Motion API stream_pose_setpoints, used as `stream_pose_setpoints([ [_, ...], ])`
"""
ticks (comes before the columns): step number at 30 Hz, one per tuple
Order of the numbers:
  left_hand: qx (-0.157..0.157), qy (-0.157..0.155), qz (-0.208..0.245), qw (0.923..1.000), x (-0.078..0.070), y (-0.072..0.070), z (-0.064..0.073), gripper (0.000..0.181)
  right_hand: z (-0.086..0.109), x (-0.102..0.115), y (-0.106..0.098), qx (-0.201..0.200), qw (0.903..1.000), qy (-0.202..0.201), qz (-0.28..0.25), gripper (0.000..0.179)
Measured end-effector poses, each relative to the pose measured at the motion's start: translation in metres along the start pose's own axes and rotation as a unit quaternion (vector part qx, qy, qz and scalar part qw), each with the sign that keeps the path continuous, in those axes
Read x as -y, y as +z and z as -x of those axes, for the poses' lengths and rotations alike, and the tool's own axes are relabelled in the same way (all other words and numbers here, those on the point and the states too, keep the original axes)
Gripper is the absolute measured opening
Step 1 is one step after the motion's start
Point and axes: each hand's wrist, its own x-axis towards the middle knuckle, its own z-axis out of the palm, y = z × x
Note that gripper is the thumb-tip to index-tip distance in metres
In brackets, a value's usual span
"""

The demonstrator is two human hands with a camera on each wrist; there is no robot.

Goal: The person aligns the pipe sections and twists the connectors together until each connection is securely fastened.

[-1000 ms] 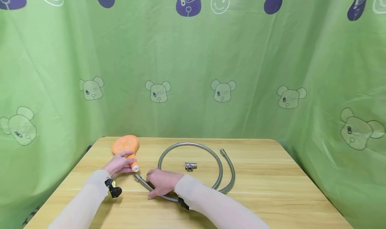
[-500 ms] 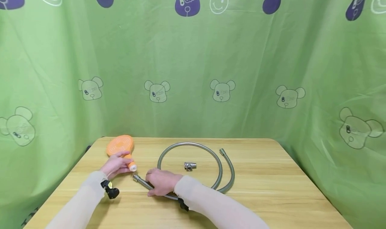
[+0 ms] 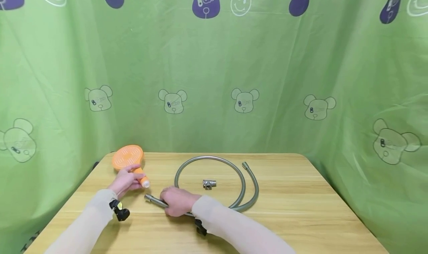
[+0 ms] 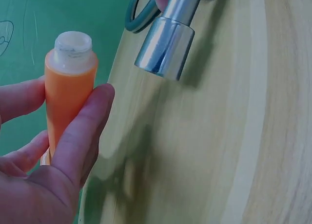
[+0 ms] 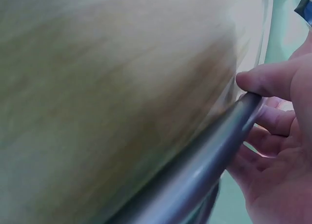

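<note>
My left hand (image 3: 124, 181) grips the handle of an orange handheld shower head (image 3: 128, 156), its round perforated face tilted up. In the left wrist view, the handle's white threaded end (image 4: 72, 53) points upward between thumb and fingers. A grey flexible shower hose (image 3: 243, 183) lies looped across the table. My right hand (image 3: 178, 201) pinches it just behind one end, thumb and fingers on the tube (image 5: 195, 168) in the right wrist view. That end's shiny metal connector (image 4: 165, 48) sits close to the handle's threaded tip, apart from it.
Inside the hose loop lies a small metal tee fitting (image 3: 209, 184). The hose's other end (image 3: 245, 165) rests at the right of the loop. A wooden table (image 3: 301, 209) carries everything, with a green patterned curtain (image 3: 207, 127) around its back and sides.
The left hand has shifted left with the shower head and raised it slightly. The right hand has closed its thumb on the hose and brought the hose end slightly left.
</note>
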Motion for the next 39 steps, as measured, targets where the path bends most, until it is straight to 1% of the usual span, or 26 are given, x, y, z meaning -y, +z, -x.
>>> stream_pose_setpoints([
  [5, -0.013, 0.003, -0.003, 0.9999, -0.005, 0.003, 0.002, 0.076, -0.003, 0.000, 0.000, -0.020, 0.9992, 0.003, -0.035, 0.014],
  [10, -0.013, 0.013, -0.013, 0.9997, -0.008, 0.005, 0.002, 0.074, -0.002, -0.001, 0.001, -0.032, 0.9973, 0.022, -0.063, 0.013],
  [14, -0.010, 0.021, -0.011, 0.9997, -0.010, 0.007, 0.002, 0.073, 0.000, -0.001, 0.002, -0.040, 0.9951, 0.038, -0.082, 0.015],
  [16, -0.009, 0.025, -0.014, 0.9996, -0.011, 0.008, 0.003, 0.074, 0.000, -0.001, 0.001, -0.046, 0.9943, 0.041, -0.087, 0.018],
  [23, -0.025, 0.026, -0.017, 0.9992, -0.014, 0.006, 0.008, 0.071, 0.001, 0.004, -0.002, -0.062, 0.9933, 0.046, -0.085, 0.032],
  [31, -0.032, 0.029, -0.017, 0.9989, -0.014, 0.004, 0.010, 0.073, -0.002, 0.003, 0.004, -0.090, 0.9895, 0.062, -0.095, 0.035],
  [35, -0.034, 0.034, -0.013, 0.9988, -0.014, 0.001, 0.012, 0.073, -0.002, 0.007, 0.002, -0.094, 0.9884, 0.064, -0.101, 0.034],
  [39, -0.035, 0.036, -0.013, 0.9986, -0.015, -0.002, 0.015, 0.074, -0.002, 0.012, -0.002, -0.102, 0.9838, 0.067, -0.132, 0.032],
])
